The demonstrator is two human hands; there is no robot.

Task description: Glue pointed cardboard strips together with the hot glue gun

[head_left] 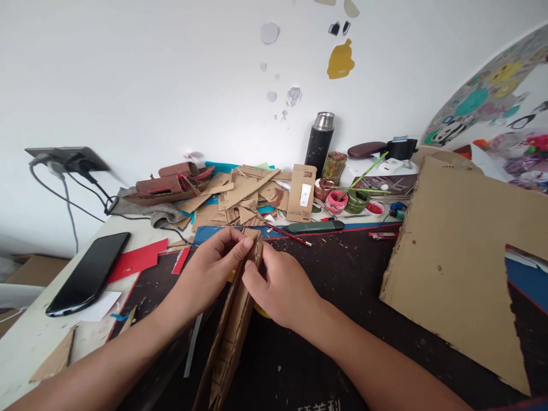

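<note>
A long, narrow piece of folded cardboard (231, 337) runs from the bottom edge up to between my hands, its raised sides forming a channel. My left hand (216, 265) pinches its far end from the left, thumb on the upper edge. On the other side my right hand (280, 282) grips the same end, with the thumb inside the fold and the fingers behind the outer wall. Something yellow shows in part beneath the hands. Under all this lies a dark cutting mat (325, 342) sprinkled with small scraps.
Cardboard scraps (244, 194) are heaped behind my hands, beside a brown model boat (166, 185). A utility knife (314, 226), paint jars (336, 201) and a black thermos (320, 145) stand or lie beyond. A large cardboard sheet (454, 274) covers the right; a phone (89, 274) lies left.
</note>
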